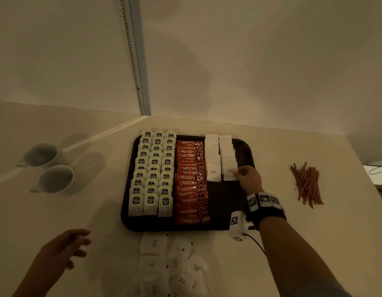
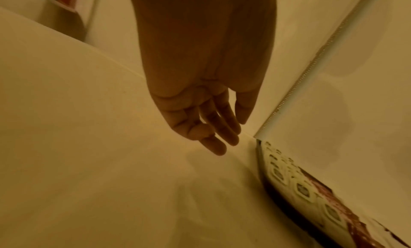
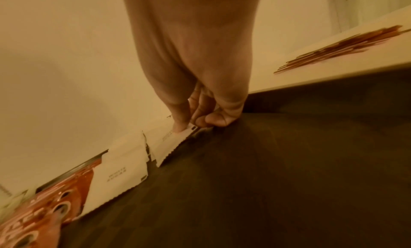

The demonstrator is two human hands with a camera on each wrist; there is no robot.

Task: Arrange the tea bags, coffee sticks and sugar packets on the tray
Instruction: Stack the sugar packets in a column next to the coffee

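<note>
My right hand pinches the near right corner of a white sugar packet printed "WHITE SUGAR", thumb and fingers clamped on its edge as it lies on the tray, the nearest packet of the right sugar column. Beside it, towards the tray's middle, a second sugar column ends in another packet with the same print; both columns overlap so closely that I cannot count them. The near right part of the tray is bare dark surface.

In the tray's middle runs one column of orange coffee sticks, each reading "NESCAFE", overlapped; I make out roughly fifteen but cannot be sure. On the tray's left side the tea bags stand in three columns of ten rows, thirty in all, each with a dark label whose writing I cannot read with certainty.

On the desk just in front of the tray lies a loose heap of more white sugar packets, too blurred to count. To the tray's right, well apart, is a pile of thin brown sticks. To the tray's left sit two white cups. My left hand hovers over the desk at the tray's near left, fingers apart and relaxed, holding nothing.
</note>
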